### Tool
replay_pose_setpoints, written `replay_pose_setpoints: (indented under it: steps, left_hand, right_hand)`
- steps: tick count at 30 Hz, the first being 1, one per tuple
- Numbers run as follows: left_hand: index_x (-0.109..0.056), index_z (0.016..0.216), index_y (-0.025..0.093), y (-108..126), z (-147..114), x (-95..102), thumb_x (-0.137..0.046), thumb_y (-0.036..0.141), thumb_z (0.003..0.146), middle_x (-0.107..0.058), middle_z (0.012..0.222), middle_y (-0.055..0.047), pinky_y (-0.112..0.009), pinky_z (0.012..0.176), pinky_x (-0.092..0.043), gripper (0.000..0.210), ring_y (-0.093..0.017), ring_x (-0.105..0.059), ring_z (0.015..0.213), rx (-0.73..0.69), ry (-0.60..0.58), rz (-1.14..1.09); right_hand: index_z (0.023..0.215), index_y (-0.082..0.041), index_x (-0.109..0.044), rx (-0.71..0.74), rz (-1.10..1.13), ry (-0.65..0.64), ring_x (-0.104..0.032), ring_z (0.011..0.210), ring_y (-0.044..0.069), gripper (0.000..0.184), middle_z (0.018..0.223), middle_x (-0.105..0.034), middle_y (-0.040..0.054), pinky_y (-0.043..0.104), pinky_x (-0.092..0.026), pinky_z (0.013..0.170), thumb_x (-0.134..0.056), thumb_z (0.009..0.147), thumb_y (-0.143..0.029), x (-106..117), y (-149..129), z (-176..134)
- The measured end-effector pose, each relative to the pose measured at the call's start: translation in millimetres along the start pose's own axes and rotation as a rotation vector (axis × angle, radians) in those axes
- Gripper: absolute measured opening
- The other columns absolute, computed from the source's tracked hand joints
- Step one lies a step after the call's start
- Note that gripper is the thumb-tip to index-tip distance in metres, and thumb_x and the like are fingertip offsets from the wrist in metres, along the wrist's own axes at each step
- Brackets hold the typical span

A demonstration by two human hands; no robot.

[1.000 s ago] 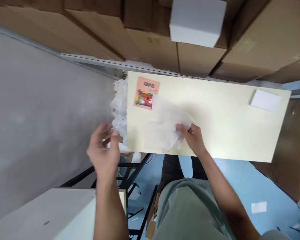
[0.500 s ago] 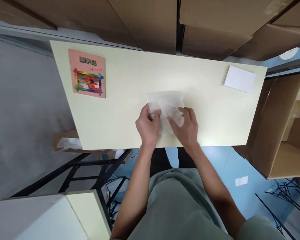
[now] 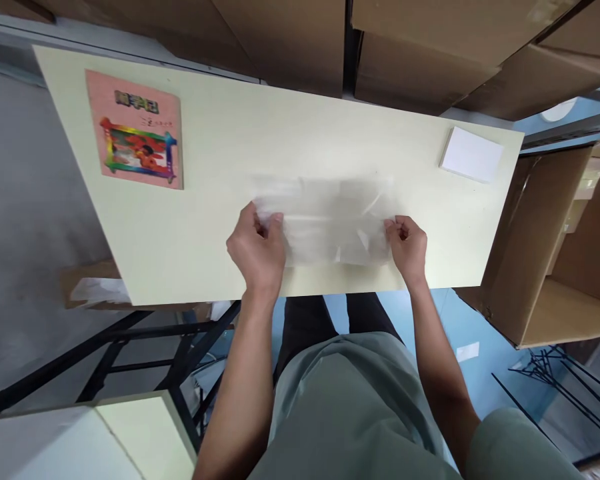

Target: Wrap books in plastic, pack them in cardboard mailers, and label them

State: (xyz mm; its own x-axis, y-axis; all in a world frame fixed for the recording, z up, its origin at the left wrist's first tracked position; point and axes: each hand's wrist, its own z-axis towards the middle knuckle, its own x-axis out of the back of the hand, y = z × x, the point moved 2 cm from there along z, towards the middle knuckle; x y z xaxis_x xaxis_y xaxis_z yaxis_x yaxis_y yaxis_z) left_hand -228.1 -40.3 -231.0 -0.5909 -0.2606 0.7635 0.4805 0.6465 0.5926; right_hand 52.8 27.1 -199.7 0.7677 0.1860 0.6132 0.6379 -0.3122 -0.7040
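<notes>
A clear plastic bag [image 3: 335, 223] is spread out flat between my two hands, above the front middle of the cream table [image 3: 220, 153]. My left hand [image 3: 260, 243] pinches its left end between thumb and fingers. At the right end, my right hand [image 3: 407, 240] grips the plastic with its fingers curled in. Creases and shiny highlights run across the film, and the table shows through it.
A pink booklet [image 3: 137, 133] with a colourful picture lies at the table's back left. Near the back right corner sits a white stack of cards or paper [image 3: 471, 155]. Cardboard boxes [image 3: 290, 47] line the back, and an open carton [image 3: 555, 247] stands to the right.
My hands have moved apart, the left one leftward and the right one rightward. The plastic, bunched and folded before, is now stretched out wide between them. The view has shifted slightly.
</notes>
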Motion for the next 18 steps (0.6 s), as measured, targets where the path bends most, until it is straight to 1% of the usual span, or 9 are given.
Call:
replay_pose_setpoints:
  steps: [3, 5, 7, 8, 9, 10, 13, 15, 18]
  left_hand:
    - [-0.066, 0.145, 0.018, 0.1, -0.2, -2.2, -0.068, 0.040, 0.101, -0.074, 0.105, -0.010, -0.049, 0.104, -0.060, 0.049, -0.030, -0.075, 0.103, -0.032, -0.028, -0.024]
    - [-0.058, 0.155, 0.014, 4.2, -2.5, -0.8, -0.071, 0.042, 0.100, -0.072, 0.125, -0.018, -0.055, 0.113, -0.057, 0.063, -0.036, -0.073, 0.120, -0.059, 0.020, -0.016]
    - [-0.049, 0.164, 0.011, 12.3, -6.8, 1.5, -0.076, 0.045, 0.098, -0.061, 0.150, -0.027, -0.061, 0.124, -0.048, 0.079, -0.042, -0.060, 0.144, -0.117, 0.105, -0.002]
    - [-0.046, 0.167, 0.012, 17.9, -9.6, 1.0, -0.076, 0.047, 0.099, -0.053, 0.161, -0.028, -0.062, 0.130, -0.042, 0.082, -0.043, -0.051, 0.155, -0.164, 0.121, -0.007]
    - [-0.045, 0.169, 0.014, 24.1, -12.6, -1.6, -0.074, 0.049, 0.100, -0.046, 0.169, -0.027, -0.061, 0.135, -0.036, 0.082, -0.043, -0.041, 0.163, -0.223, 0.100, -0.022]
    - [-0.046, 0.169, 0.018, 30.5, -15.5, -6.5, -0.070, 0.052, 0.103, -0.042, 0.175, -0.024, -0.060, 0.139, -0.030, 0.077, -0.041, -0.034, 0.169, -0.290, 0.042, -0.046]
    - [-0.051, 0.167, 0.023, 44.2, -21.0, -28.9, -0.050, 0.054, 0.113, -0.039, 0.182, -0.017, -0.061, 0.142, -0.021, 0.062, -0.037, -0.024, 0.175, -0.467, -0.207, -0.082]
    - [-0.051, 0.168, 0.022, 42.8, -18.6, -41.1, -0.042, 0.054, 0.115, -0.035, 0.184, -0.016, -0.063, 0.143, -0.016, 0.063, -0.036, -0.019, 0.176, -0.518, -0.299, -0.052]
    - [-0.047, 0.173, 0.022, 26.2, -7.5, -44.6, -0.045, 0.063, 0.112, -0.029, 0.186, -0.015, -0.065, 0.143, -0.007, 0.073, -0.037, -0.014, 0.177, -0.543, -0.349, 0.008]
  right_hand:
    - [0.102, -0.020, -0.071, 0.020, -0.112, -0.028, -0.054, 0.065, 0.013, 0.023, 0.077, -0.065, -0.0017, 0.028, -0.046, 0.065, -0.059, 0.108, -0.039, 0.8, 8.3, 4.4]
    - [0.113, -0.020, -0.073, 0.086, -0.231, 0.051, -0.063, 0.073, 0.016, 0.025, 0.089, -0.072, 0.0039, 0.032, -0.053, 0.071, -0.056, 0.111, -0.038, -1.2, 3.9, 0.7]
    - [0.128, -0.020, -0.072, 0.182, -0.330, 0.175, -0.073, 0.094, 0.022, 0.030, 0.110, -0.075, 0.0120, 0.038, -0.061, 0.082, -0.052, 0.114, -0.037, -7.3, -8.1, -7.0]
    - [0.136, -0.020, -0.070, 0.241, -0.360, 0.208, -0.074, 0.108, 0.026, 0.033, 0.123, -0.074, 0.0155, 0.042, -0.063, 0.091, -0.050, 0.115, -0.036, -13.5, -15.9, -11.3]
    - [0.144, -0.021, -0.067, 0.306, -0.380, 0.202, -0.072, 0.123, 0.028, 0.037, 0.134, -0.072, 0.0177, 0.046, -0.063, 0.101, -0.048, 0.116, -0.035, -22.2, -23.7, -15.0]
    - [0.150, -0.022, -0.064, 0.373, -0.394, 0.157, -0.067, 0.137, 0.030, 0.040, 0.145, -0.069, 0.0185, 0.049, -0.061, 0.111, -0.045, 0.117, -0.034, -33.3, -31.0, -17.9]
    - [0.166, -0.021, -0.052, 0.530, -0.468, -0.052, -0.043, 0.166, 0.029, 0.051, 0.172, -0.054, 0.0162, 0.053, -0.047, 0.132, -0.033, 0.119, -0.026, -69.1, -42.0, -18.3]
    - [0.172, -0.018, -0.044, 0.556, -0.561, -0.124, -0.029, 0.174, 0.027, 0.056, 0.182, -0.041, 0.0149, 0.053, -0.037, 0.138, -0.027, 0.120, -0.026, -83.2, -37.5, -11.8]
    - [0.178, -0.019, -0.035, 0.522, -0.697, -0.145, -0.021, 0.177, 0.029, 0.062, 0.187, -0.031, 0.0134, 0.058, -0.027, 0.142, -0.031, 0.120, -0.041, -80.8, -20.0, -0.3]
